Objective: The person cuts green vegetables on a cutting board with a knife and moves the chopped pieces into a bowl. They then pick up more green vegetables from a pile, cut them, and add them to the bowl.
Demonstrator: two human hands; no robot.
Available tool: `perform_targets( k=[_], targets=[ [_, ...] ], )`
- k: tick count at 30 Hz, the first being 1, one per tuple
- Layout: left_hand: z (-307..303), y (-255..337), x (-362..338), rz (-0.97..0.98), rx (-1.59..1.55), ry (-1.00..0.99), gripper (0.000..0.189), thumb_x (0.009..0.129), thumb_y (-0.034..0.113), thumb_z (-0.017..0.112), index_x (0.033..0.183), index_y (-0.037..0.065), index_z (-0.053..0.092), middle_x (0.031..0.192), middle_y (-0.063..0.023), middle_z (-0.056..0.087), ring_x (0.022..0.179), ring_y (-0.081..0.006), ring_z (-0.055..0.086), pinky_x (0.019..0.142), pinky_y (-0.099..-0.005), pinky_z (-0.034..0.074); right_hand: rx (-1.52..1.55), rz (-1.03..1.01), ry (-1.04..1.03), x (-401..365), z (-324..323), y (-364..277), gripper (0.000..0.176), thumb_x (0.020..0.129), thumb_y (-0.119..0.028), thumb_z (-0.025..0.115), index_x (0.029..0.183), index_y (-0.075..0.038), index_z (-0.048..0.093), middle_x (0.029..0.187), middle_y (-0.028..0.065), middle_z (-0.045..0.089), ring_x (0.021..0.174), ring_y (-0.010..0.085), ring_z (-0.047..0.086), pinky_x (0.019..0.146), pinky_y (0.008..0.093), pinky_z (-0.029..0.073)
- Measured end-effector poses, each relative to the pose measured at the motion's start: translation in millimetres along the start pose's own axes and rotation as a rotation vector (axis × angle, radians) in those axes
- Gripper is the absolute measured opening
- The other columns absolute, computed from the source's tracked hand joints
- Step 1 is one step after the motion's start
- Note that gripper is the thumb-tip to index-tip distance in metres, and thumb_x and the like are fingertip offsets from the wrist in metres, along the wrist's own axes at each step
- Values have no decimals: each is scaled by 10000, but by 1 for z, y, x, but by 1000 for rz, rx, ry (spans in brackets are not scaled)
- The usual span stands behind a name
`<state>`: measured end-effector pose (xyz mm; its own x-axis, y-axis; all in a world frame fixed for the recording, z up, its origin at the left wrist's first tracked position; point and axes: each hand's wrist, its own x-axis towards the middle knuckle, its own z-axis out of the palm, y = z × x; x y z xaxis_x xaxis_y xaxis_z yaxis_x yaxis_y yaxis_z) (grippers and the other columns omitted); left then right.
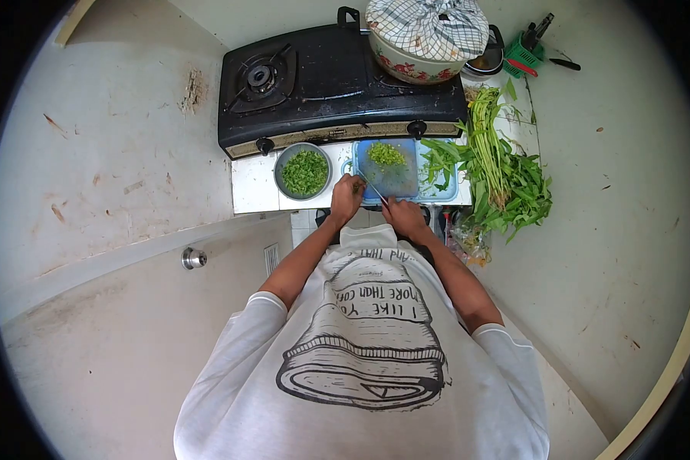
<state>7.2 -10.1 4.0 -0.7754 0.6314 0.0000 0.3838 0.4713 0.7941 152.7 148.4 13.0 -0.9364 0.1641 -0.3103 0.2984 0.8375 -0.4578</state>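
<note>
Where the fingers (354, 184) of the left hand (346, 198) bunch close together at the near left corner of the cutting board (397, 181), they press down on a small bit of green stalks (358, 186), too small to make out in detail. The right hand (403, 217) sits just beside it, fingers wrapped round the handle of a knife (374, 188) whose thin blade slants up and left across the board's near edge toward the left hand. The board is blue and lies on the white tiled worktop (251, 184), with a heap of chopped greens (386, 154) at its far end and a few loose leaves (439, 165) on its right side. Just left of the board stands a round metal bowl (303, 172) filled with more chopped greens. To the right a big bundle of long leafy stems (506, 169) lies along the worktop. Behind the board is a black gas stove (322, 80); a flowered pot (414, 65) covered with a checked cloth (428, 27) stands on its right burner, and a green basket (525, 52) of utensils sits further right. The person's white shirt (360, 368) bears upside-down print reading "I LIKE YOU MORE THAN COF", the rest folded out of sight.
</note>
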Motion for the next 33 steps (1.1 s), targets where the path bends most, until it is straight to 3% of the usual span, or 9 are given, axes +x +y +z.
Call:
perform_targets(
  k=[10,26,33],
  targets=[
    [0,3,-1,-14,-30,39,58,861,22,683,892,7,730,844,-180,642,782,-360,679,736,-450,531,-9,-32,-2,4,6,0,366,1015,-353,570,1052,9,614,774,249,717,728,451,719,704,564,581],
    [-1,7,-3,-105,27,58,58,877,76,705,889,23,726,919,-159,676,852,-365,691,769,-465,539,-16,29,46,2,3,7,404,1032,-377,546,1050,20,622,760,271,704,722,479,710,691,591,577],
    [3,2,1,-112,13,46,60,883,73,687,880,31,729,905,-170,688,840,-380,694,769,-480,541,3,-52,28,-4,7,6,401,1028,-381,551,1065,11,629,761,262,709,711,483,706,691,586,578]
  ],
)
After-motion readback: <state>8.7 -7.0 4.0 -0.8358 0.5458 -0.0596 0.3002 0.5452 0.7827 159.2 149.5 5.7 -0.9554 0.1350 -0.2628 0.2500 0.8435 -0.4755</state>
